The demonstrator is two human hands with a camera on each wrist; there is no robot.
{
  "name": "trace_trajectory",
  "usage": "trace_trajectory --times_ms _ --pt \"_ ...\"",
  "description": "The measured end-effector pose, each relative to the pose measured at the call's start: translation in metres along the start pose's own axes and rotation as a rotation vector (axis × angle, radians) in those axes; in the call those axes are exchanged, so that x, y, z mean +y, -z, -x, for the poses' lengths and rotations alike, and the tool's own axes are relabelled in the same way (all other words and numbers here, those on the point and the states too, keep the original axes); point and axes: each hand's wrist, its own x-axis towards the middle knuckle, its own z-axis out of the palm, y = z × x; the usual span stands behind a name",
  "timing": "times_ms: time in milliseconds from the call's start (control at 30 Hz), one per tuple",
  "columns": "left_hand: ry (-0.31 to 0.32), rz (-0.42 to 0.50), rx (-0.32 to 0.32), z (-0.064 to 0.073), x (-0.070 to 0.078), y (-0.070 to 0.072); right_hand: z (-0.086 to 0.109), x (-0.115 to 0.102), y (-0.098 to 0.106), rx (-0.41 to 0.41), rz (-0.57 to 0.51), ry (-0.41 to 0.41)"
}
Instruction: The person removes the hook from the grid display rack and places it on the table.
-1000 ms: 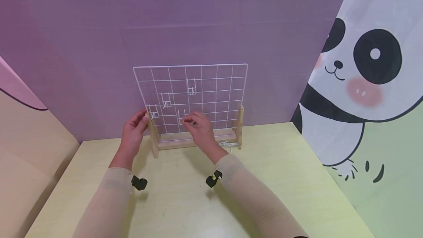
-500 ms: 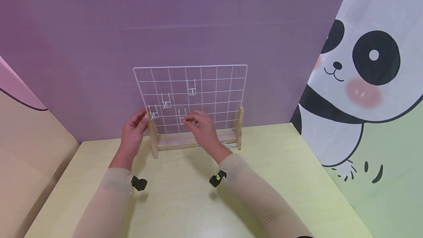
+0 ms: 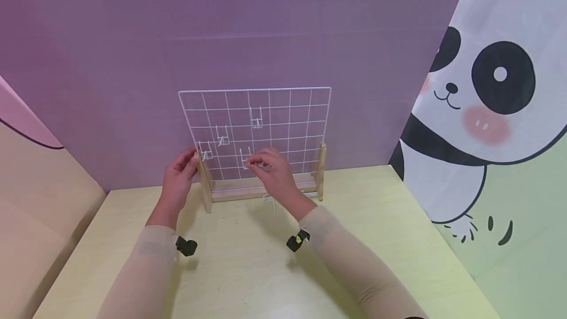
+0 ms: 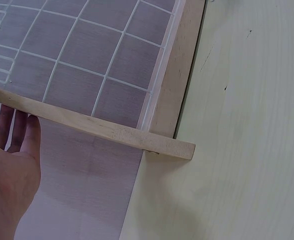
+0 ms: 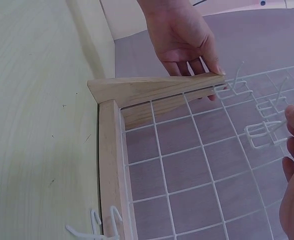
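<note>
While the left hand (image 3: pixel 178 178) grips the upper part of the stand's left wooden post (image 3: pixel 205 186), thumb in front and fingers behind, the right hand (image 3: pixel 274 174) pinches the prong of a white wire hook (image 5: pixel 262 131) at the lower left-centre of the white grid (image 3: pixel 290 123). Three more hooks (image 3: pixel 223 140) hang above and left of it, and loose hooks (image 3: pixel 268 199) lie on the table (image 3: pixel 239 260) before the base.

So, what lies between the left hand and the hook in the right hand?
In the head view: the wooden upright, held by the left hand, then the leftmost hook on the grid, then bare grid wires before the pinched hook.
</note>
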Motion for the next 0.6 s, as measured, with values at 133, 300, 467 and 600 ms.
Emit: trace_trajectory --times_ms 133,300,467,600 --pt "0.005 -0.011 0.001 0.000 -0.001 0.000 0.001 -0.002 0.002 -0.013 -0.004 0.021" --pt "0.009 -0.010 0.003 0.000 -0.002 0.000 0.003 -0.003 0.006 -0.044 0.023 0.034" --pt "0.015 0.010 0.007 0.000 -0.002 0.000 0.005 -0.003 0.009 -0.080 0.062 0.049" --pt "0.014 0.039 0.003 -0.001 -0.002 0.000 0.007 0.000 0.011 -0.090 0.077 0.054"
